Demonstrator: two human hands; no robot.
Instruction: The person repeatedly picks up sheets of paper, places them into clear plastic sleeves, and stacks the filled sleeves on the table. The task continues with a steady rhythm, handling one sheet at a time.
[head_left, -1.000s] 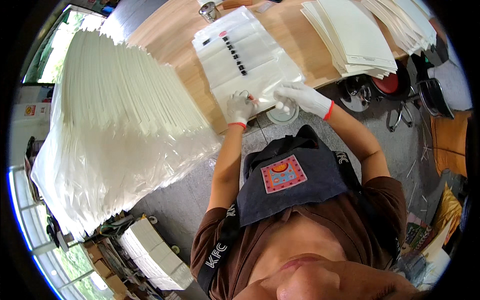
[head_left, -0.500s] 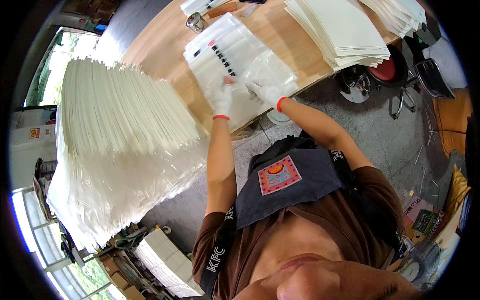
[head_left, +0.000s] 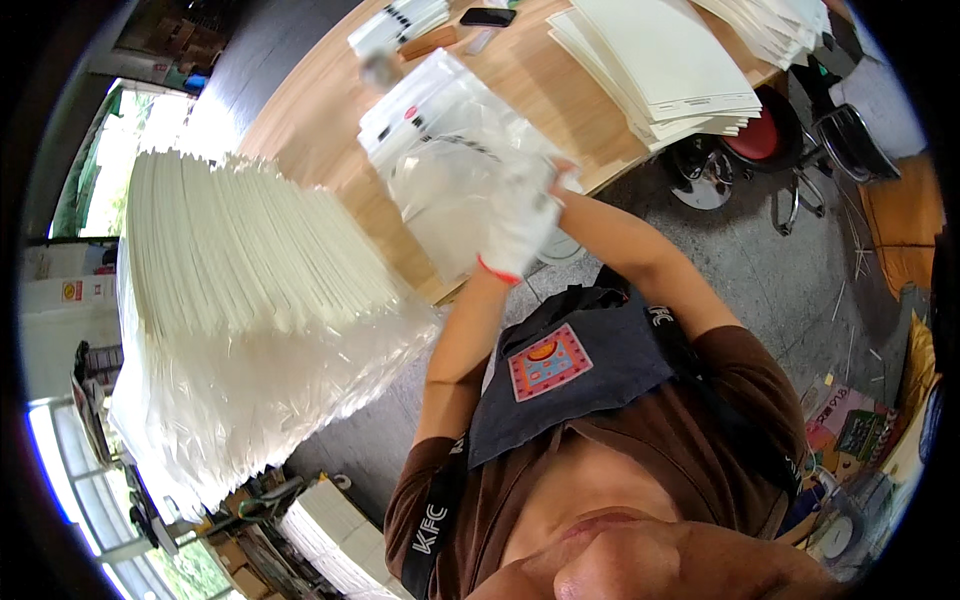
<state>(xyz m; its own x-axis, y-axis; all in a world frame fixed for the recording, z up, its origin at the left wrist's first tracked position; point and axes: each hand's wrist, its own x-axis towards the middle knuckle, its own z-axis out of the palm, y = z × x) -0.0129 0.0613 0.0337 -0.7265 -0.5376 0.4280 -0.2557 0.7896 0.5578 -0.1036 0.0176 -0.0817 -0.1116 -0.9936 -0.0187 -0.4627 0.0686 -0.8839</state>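
A stack of clear plastic bags (head_left: 410, 165) with dark print and a red mark lies at the near edge of the wooden table. The top bag is bent and partly lifted, its film running up to my left hand (head_left: 518, 225). That hand wears a white glove with a red cuff, is smeared by motion, and looks closed on the bag. My right hand (head_left: 562, 180) is at the stack's right side, mostly hidden behind the left glove, so its fingers cannot be made out.
White card sheets (head_left: 665, 60) lie fanned at the table's right. A blurred metal container (head_left: 380, 72), a brown block (head_left: 428, 43) and a black phone (head_left: 488, 17) sit at the far side. A tall plastic-wrapped stack of white sheets (head_left: 250, 250) stands at left. Stools (head_left: 755, 135) stand at right.
My left hand has swung right, across in front of my right hand. The top bag's film, flat before, is now bent and partly raised.
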